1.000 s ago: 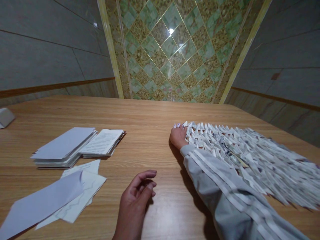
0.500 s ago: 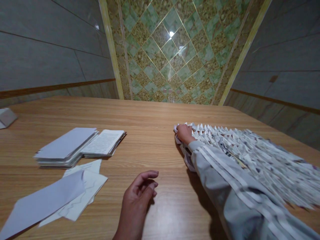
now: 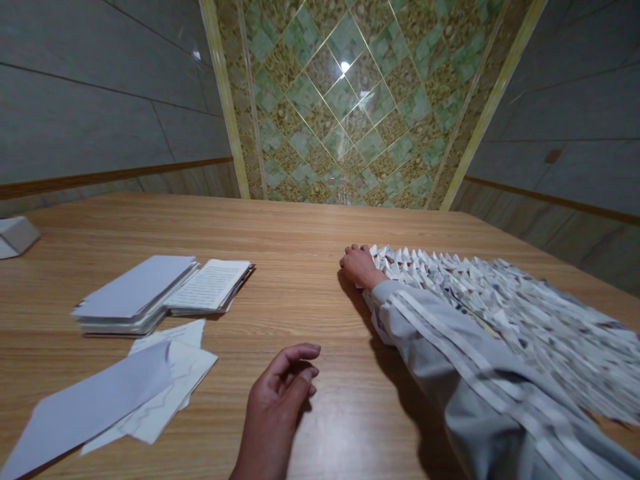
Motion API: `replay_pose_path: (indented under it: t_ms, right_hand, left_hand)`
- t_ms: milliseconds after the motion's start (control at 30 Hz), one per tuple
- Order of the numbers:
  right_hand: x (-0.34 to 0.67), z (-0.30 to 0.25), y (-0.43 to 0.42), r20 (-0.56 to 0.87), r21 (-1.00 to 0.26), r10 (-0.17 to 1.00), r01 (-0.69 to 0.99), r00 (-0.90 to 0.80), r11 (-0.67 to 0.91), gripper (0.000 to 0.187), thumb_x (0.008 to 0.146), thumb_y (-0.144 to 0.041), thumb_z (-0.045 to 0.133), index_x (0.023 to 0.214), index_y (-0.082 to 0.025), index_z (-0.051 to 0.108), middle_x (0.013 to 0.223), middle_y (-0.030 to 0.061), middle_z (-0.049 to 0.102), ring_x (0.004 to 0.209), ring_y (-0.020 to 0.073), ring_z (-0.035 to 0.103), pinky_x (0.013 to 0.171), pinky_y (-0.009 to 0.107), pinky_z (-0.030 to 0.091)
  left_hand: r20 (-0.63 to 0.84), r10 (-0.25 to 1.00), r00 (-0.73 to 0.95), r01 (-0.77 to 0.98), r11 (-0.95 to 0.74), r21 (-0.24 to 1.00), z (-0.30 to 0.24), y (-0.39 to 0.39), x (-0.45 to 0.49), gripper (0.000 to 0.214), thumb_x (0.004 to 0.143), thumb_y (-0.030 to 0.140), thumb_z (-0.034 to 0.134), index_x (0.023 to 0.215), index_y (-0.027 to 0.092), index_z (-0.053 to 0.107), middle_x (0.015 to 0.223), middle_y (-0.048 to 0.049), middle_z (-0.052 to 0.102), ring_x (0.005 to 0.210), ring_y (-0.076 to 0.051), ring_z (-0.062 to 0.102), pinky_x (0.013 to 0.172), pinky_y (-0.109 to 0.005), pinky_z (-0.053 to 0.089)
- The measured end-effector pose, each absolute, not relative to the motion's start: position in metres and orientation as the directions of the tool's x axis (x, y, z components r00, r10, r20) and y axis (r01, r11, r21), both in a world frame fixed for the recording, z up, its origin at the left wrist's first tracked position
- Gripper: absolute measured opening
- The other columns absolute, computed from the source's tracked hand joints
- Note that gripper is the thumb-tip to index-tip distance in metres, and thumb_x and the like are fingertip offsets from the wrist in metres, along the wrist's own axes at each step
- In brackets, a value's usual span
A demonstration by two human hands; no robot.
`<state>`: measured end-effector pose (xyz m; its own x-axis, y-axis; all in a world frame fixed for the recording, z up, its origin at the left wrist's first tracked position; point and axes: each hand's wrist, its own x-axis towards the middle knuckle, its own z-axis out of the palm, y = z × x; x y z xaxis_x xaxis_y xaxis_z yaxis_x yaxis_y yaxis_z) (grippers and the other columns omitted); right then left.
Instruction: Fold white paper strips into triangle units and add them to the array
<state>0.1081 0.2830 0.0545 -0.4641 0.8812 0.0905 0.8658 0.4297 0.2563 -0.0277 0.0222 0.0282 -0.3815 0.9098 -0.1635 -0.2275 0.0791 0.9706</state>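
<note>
Near the front middle of the table, my left hand (image 3: 280,407) hovers with loosely curled fingers and a gap between thumb and forefinger. It is empty. My right hand (image 3: 363,267) reaches forward to the left end of the back row of folded paper pieces (image 3: 500,300). Its fingers are a little apart and bent over that end, touching the paper; the fingertips are partly hidden. The pieces stand in dense rows with pointed tips up, and my grey sleeve with white stripes covers part of them.
Left of centre on the wooden table (image 3: 300,233) lie a stack of white paper (image 3: 137,287) and a smaller printed stack (image 3: 210,285). Loose sheets (image 3: 105,400) overlap in front. A white box (image 3: 17,235) sits at the far left edge. Tiled walls rise behind.
My right hand has shifted slightly left, and its fingers have gone from bunched together to spread over the row's end. My left hand has stayed nearly still.
</note>
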Motion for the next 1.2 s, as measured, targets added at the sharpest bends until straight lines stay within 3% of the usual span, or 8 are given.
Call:
replay_pose_path:
  t_ms: [200,567,800,1000,1200]
  right_hand:
    - [0.106,0.044,0.285,0.114,0.266,0.881,0.868,-0.459,0.418,0.032,0.099,-0.032,0.063,0.126,-0.016,0.061,0.128,0.0107,0.063,0.108,0.0250,0.065,0.091,0.045,0.056]
    - [0.106,0.040,0.302,0.114,0.149,0.970,0.969,-0.216,0.199,0.032,0.099,-0.034,0.063,0.127,-0.017,0.060,0.127,0.0094,0.063,0.105,0.0240,0.066,0.088,0.044,0.058]
    - [0.106,0.038,0.299,0.114,0.148,0.975,0.973,-0.192,0.175,0.032,0.099,-0.034,0.063,0.127,-0.017,0.061,0.127,0.0094,0.063,0.106,0.0242,0.066,0.089,0.045,0.057]
    - [0.112,0.044,0.297,0.140,0.206,0.955,0.951,-0.262,0.231,0.034,0.098,-0.033,0.065,0.126,-0.015,0.061,0.127,0.0111,0.063,0.107,0.0249,0.066,0.090,0.045,0.057]
    - [0.115,0.051,0.301,0.112,0.240,0.869,0.862,-0.482,0.447,0.032,0.099,-0.033,0.063,0.127,-0.018,0.061,0.129,0.0100,0.062,0.109,0.0249,0.065,0.091,0.046,0.056]
  left_hand:
    - [-0.155,0.911,-0.383,-0.222,0.072,0.972,0.026,0.023,-0.028,0.026,0.069,0.033,0.074,0.090,0.018,0.076,0.074,-0.0036,0.069,0.065,-0.016,0.058,0.058,-0.023,0.044]
    - [-0.167,0.915,-0.368,-0.226,0.086,0.970,0.027,0.022,-0.028,0.025,0.070,0.033,0.073,0.090,0.018,0.075,0.075,-0.0031,0.068,0.065,-0.016,0.058,0.057,-0.022,0.043]
    - [-0.171,0.910,-0.379,-0.235,0.084,0.968,0.030,0.022,-0.026,0.023,0.070,0.033,0.073,0.087,0.018,0.076,0.073,-0.0029,0.068,0.065,-0.016,0.057,0.058,-0.023,0.043]
    - [-0.158,0.910,-0.384,-0.237,0.068,0.969,0.029,0.022,-0.027,0.023,0.068,0.033,0.074,0.085,0.018,0.077,0.072,-0.0039,0.068,0.064,-0.017,0.058,0.057,-0.024,0.043]
    - [-0.150,0.912,-0.381,-0.230,0.064,0.971,0.029,0.022,-0.028,0.022,0.068,0.031,0.074,0.086,0.018,0.077,0.080,-0.0054,0.072,0.069,-0.017,0.060,0.059,-0.023,0.045]
